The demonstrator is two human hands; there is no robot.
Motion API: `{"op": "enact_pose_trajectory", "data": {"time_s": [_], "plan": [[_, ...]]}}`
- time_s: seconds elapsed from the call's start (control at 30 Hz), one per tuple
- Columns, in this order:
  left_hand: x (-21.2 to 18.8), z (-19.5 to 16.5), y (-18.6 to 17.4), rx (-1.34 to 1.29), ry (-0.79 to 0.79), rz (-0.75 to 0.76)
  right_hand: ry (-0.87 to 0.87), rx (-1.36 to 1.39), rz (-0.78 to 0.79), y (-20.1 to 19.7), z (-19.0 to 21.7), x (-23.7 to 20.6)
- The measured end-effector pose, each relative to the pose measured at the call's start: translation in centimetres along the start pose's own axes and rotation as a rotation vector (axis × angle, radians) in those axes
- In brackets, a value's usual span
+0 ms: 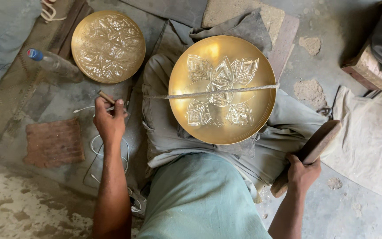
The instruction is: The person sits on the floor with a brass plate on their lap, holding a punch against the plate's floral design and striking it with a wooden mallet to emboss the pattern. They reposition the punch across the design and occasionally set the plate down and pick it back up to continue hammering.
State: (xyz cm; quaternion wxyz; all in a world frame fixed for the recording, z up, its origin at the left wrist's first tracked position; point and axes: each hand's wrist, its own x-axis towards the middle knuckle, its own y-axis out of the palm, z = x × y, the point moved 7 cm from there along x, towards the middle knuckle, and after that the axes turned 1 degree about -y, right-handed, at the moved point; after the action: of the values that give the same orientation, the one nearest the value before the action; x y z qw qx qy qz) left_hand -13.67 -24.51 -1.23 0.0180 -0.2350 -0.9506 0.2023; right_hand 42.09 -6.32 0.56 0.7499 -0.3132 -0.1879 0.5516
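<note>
A round brass plate [244, 128] with a chased flower pattern rests on my lap, and a taut cord [191, 94] runs across its middle. Left of the plate, my left hand [109, 122] is closed around a thin wooden-handled punch [106, 96], held above the floor. My right hand [302, 173] grips a flat wooden mallet [317, 144] at the lower right of the plate, lifted clear of it. Neither hand touches the plate.
A second brass plate [108, 47], fully embossed, lies on the floor at the upper left beside a plastic bottle [55, 64]. A brick-coloured pad [54, 142] and white cables [109, 152] lie by my left arm. A pale cloth [370, 141] covers the floor to the right.
</note>
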Motion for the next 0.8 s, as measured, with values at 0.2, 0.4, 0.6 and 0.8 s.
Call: {"op": "enact_pose_trajectory", "data": {"time_s": [0.2, 0.4, 0.6, 0.8], "plan": [[-3.5, 5.5, -0.5, 0.585, 0.055, 0.110, -0.062, 0.035, 0.011, 0.2, -0.2, -0.5], [-8.5, 12.2, 2.6, 0.595, -0.191, 0.389, -0.070, 0.133, 0.033, 0.8, -0.9, -0.5], [-7.8, 11.9, 0.4, 0.714, -0.215, 0.256, -0.112, 0.172, 0.060, 1.9, -0.6, -1.0], [-5.4, 8.0, -0.7, 0.712, -0.007, 0.220, -0.158, 0.156, 0.068, 2.0, 0.1, -1.8]]}}
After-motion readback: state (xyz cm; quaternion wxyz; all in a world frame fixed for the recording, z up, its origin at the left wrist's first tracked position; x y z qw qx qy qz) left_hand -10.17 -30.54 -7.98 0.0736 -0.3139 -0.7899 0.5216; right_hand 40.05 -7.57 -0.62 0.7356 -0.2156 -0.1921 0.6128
